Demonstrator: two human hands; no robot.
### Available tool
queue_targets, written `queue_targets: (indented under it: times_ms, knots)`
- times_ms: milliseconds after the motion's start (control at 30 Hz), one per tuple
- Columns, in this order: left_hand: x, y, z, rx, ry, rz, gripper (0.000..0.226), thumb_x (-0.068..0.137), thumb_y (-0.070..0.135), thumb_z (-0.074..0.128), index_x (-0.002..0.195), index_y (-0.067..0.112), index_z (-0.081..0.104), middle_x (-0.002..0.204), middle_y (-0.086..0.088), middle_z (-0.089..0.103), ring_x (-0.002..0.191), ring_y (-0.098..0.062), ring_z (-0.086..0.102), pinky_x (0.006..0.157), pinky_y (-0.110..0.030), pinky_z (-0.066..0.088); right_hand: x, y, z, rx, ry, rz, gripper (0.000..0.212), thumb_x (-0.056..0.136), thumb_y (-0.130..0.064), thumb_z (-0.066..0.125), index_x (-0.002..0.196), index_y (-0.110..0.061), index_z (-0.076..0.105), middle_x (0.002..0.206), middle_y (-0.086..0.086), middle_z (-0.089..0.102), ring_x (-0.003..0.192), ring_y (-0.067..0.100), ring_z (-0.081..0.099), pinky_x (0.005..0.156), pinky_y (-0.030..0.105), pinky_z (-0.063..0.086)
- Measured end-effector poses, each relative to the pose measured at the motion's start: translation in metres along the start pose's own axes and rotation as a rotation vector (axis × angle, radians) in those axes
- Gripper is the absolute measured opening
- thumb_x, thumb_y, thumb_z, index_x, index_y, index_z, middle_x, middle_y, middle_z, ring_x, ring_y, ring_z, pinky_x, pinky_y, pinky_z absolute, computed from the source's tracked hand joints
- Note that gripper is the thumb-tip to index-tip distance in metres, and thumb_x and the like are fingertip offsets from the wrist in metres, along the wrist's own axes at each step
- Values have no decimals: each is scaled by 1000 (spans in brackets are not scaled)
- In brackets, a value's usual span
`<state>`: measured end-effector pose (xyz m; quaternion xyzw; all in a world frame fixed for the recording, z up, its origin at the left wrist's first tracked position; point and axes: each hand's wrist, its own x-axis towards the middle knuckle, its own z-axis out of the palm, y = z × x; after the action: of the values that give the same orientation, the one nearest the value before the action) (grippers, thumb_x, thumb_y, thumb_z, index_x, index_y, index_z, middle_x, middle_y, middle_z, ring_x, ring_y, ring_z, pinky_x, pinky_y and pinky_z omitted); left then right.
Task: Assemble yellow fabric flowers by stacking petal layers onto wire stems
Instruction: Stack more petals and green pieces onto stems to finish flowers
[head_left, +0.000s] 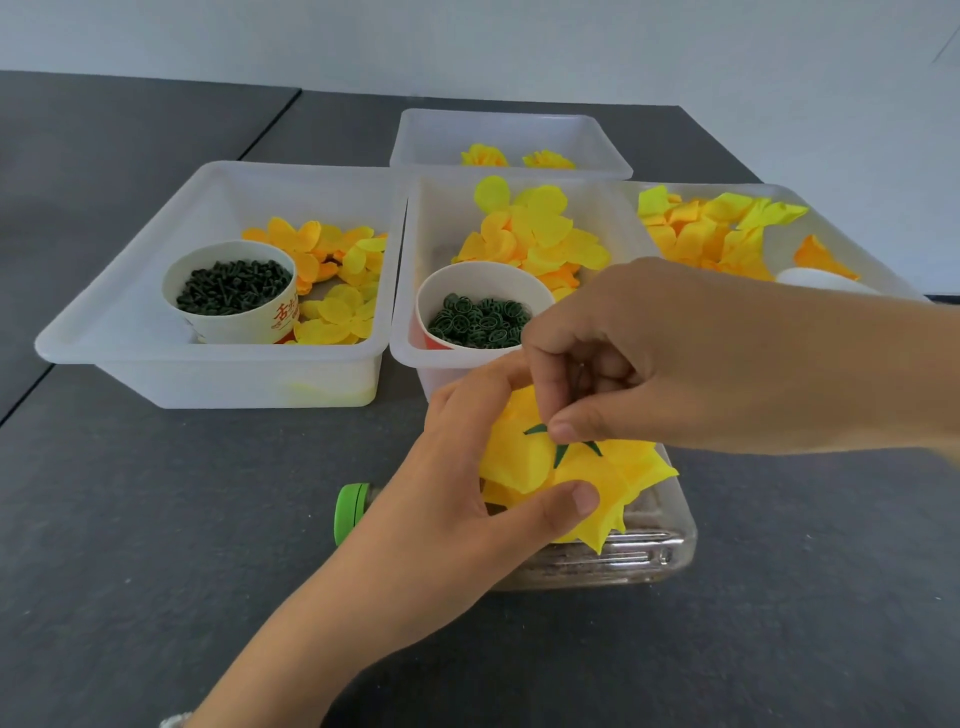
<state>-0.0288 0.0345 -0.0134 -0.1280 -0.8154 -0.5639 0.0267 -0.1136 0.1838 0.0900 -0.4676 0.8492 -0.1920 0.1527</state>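
A yellow fabric flower (618, 483) with layered petals is held low in the middle of the head view, above a clear plastic bottle. My left hand (457, 467) grips its petals from below and the left, thumb across the front. A dark green star-shaped calyx (562, 451) lies on top of the petals. My right hand (675, 358) comes in from the right and pinches the calyx centre with thumb and forefinger. The wire stem is hidden by my fingers.
A clear bottle (623, 556) with a green cap (350, 512) lies on the dark table. Behind stand white trays (119, 343) of yellow petals (540, 234), a cup of dark green pegs (234, 286), a cup of green rings (480, 319), and a far tray (498, 124) with finished flowers.
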Motion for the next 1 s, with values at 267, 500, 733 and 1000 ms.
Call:
queue_targets:
  times_ms: [267,500,733,1000]
  knots:
    - [1,2,-1,-3,-33,10,43,75,58,65,113,60,45,119,33,51,118,5,45,81,-19,43,5,-4,-1,-17,-55,14,24,77,-20,76,61,-25,58,46,-19,52,47,-3,52,46,10,37]
    - [1,1,-1,54,-40,-1,33,76,60,60,104,63,43,115,39,48,110,15,40,82,4,30,11,-6,4,-216,-50,-24,23,75,-22,75,62,-21,57,57,-18,55,64,-8,52,54,14,41]
    - [2,-2,-2,67,-38,31,27,81,56,59,106,54,49,117,42,45,113,11,40,85,-2,34,6,3,5,-31,-69,-15,22,76,-18,76,62,-22,60,48,-14,55,49,-3,56,45,7,37]
    - [3,-5,-3,3,-44,22,47,84,52,64,128,50,47,135,27,48,132,-4,41,97,-30,40,0,20,7,268,-65,69,10,77,-16,75,74,-20,66,54,-4,61,43,6,59,44,16,47]
